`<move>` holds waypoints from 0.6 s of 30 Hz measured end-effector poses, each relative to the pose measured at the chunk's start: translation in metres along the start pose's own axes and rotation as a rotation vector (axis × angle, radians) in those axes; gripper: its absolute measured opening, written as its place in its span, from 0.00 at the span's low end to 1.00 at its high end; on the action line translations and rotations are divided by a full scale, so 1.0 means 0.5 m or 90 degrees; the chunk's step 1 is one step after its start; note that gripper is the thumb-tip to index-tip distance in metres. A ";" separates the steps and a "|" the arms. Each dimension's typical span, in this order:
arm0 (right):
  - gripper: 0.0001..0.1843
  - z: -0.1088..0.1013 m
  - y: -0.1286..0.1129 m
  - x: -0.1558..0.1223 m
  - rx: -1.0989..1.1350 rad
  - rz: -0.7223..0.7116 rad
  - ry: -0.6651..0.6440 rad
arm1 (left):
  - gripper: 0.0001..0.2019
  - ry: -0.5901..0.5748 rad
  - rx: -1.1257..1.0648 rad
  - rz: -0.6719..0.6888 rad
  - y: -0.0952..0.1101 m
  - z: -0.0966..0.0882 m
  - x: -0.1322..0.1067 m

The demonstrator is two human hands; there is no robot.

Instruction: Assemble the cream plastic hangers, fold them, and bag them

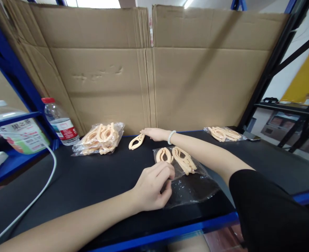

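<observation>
A clear plastic bag [196, 190] lies before me with two beige plastic folding hangers [183, 160] inside it, side by side at its far end. My left hand [156, 185] is closed in a pinch on the bag's left edge. Farther back, my right hand [157, 134] reaches across from the right, a pale bead bracelet [171, 137] around its wrist. Its fingertips are on the end of a loose beige folding hanger [136, 141] lying on the black table; the thumb is mostly hidden.
Bagged beige hangers [102, 138] are piled at the back left, and another bagged set [224, 133] lies back right beside a phone [251, 135]. A red-capped bottle [61, 122] stands left. A white cable [48, 182] crosses the left side. Cardboard [107, 77] walls the back.
</observation>
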State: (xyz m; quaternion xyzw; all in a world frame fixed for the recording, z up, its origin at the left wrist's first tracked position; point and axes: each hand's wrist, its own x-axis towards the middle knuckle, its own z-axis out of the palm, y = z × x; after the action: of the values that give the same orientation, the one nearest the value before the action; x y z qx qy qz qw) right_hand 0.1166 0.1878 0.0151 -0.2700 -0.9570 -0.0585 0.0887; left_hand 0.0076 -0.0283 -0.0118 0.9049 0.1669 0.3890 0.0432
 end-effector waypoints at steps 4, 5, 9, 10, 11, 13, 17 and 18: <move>0.37 0.022 -0.015 0.040 0.007 -0.014 -0.018 | 0.12 0.008 0.002 0.010 0.001 -0.001 0.000; 0.35 0.023 -0.017 0.042 0.011 -0.013 -0.017 | 0.11 0.010 0.006 0.013 0.001 -0.002 0.001; 0.18 0.010 -0.009 0.016 0.045 -0.019 -0.004 | 0.10 0.019 0.028 0.023 0.002 -0.004 0.002; 0.16 0.003 -0.004 0.002 0.062 -0.024 -0.002 | 0.10 0.019 0.032 0.023 0.002 -0.004 0.001; 0.14 -0.005 0.002 -0.016 0.081 -0.027 0.003 | 0.09 0.019 0.036 0.021 0.001 -0.004 0.001; 0.11 -0.023 0.012 -0.061 0.123 -0.021 0.028 | 0.09 0.018 0.041 0.015 -0.001 -0.003 -0.001; 0.09 -0.047 0.018 -0.169 0.206 0.060 0.149 | 0.09 0.010 0.052 0.017 -0.005 0.000 -0.005; 0.09 -0.047 0.016 -0.196 0.229 0.087 0.182 | 0.09 0.009 0.058 0.021 -0.006 0.001 -0.005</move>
State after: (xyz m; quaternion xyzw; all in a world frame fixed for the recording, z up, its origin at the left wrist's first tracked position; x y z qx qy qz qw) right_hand 0.2063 0.1413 0.0188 -0.3027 -0.9093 0.0811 0.2736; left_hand 0.0057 -0.0265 -0.0144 0.9059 0.1698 0.3878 -0.0052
